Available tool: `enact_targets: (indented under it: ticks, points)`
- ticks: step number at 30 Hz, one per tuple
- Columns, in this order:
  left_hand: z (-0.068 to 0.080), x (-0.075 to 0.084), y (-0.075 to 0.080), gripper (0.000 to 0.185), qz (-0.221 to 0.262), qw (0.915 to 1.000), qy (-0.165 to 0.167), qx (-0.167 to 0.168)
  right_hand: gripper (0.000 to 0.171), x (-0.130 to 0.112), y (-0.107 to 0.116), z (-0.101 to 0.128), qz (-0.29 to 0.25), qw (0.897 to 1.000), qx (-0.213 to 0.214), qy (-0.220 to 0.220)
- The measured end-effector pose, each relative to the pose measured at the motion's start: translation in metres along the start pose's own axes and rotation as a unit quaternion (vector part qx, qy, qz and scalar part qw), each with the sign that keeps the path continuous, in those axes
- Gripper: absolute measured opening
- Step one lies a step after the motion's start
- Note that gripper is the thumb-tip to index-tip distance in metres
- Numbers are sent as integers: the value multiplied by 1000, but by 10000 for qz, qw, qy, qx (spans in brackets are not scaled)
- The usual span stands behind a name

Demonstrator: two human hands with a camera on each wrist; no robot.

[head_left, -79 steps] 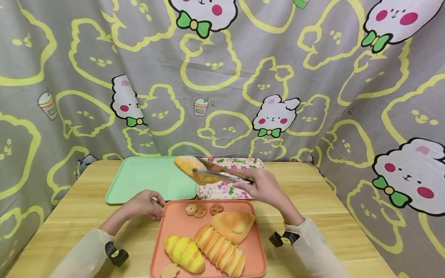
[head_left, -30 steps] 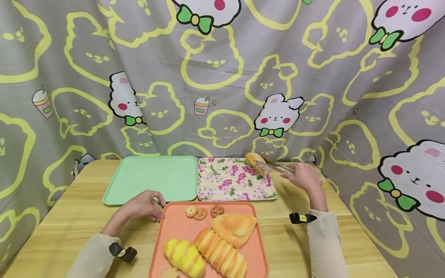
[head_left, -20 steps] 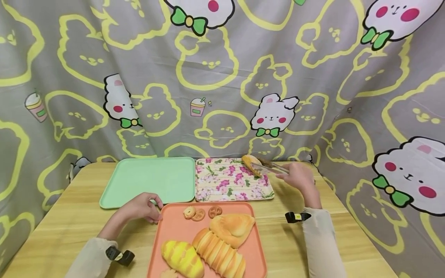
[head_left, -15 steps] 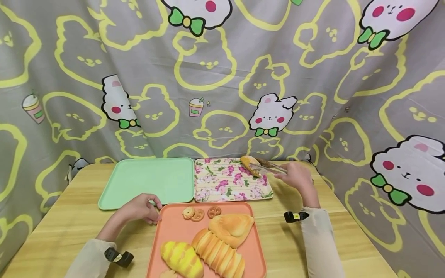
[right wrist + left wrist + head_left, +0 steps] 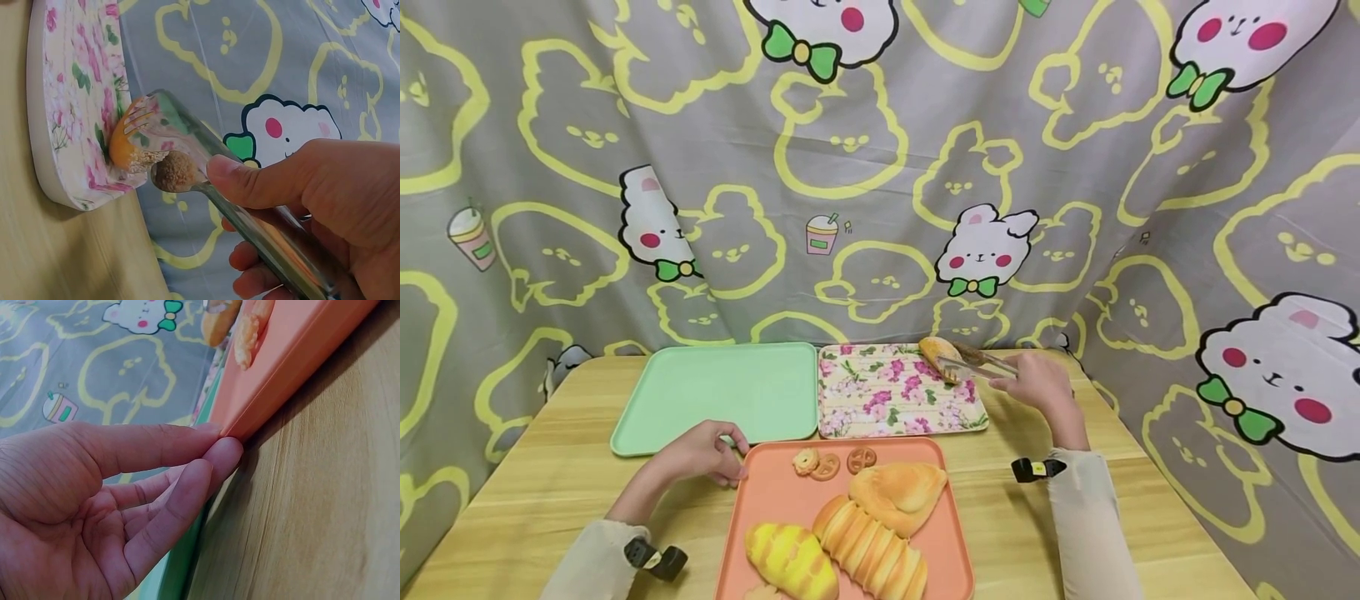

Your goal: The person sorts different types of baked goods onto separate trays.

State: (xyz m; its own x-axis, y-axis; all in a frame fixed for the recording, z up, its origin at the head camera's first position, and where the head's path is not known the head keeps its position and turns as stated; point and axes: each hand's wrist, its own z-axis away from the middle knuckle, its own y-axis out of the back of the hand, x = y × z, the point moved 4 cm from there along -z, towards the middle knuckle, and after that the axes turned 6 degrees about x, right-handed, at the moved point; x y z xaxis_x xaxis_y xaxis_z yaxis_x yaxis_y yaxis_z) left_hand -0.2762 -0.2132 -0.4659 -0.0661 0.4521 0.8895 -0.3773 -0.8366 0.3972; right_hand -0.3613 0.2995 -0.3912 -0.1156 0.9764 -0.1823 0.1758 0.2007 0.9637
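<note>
Two hands were at work on the wooden counter (image 5: 550,500). Your right hand (image 5: 1033,385) had its grip pinched around a pair of metal tongs (image 5: 981,364), thumb pressed on the upper arm and the other fingers curled beneath, as the right wrist view showed. Clamped at the far tip of those tongs, out ahead of your grip and to its left, was a small golden bread roll (image 5: 938,352), sitting over the far right corner of the floral tray (image 5: 880,408); whether the roll touched the tray surface could not be told.

Your left hand (image 5: 700,454) lay on the counter with its grip loosely closed on the near-left corner of the orange tray (image 5: 775,492), thumb and fingertips (image 5: 215,456) pinching the rim there. Just beyond that grip sat the green tray (image 5: 715,392), edge to edge with the floral one. To the right of your left grip, on the orange tray, lay three small cookies (image 5: 833,462), a triangular bun (image 5: 901,493), a ridged loaf (image 5: 868,542) touching it, and a yellow striped loaf (image 5: 790,560) nearest you. Behind everything hung a grey curtain (image 5: 880,167) printed with rabbits.
</note>
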Motion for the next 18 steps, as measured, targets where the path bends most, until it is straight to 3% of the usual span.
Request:
enact_targets:
  ticks: [12,18]
  points:
    - [0,0,0,27,11,10000,-17,-21,64,-6,11,6,-44,9999,45,123]
    - [-1,-3,1,24,34,10000,-70,-29,66,-14,24,9,-558,9983,-5,165]
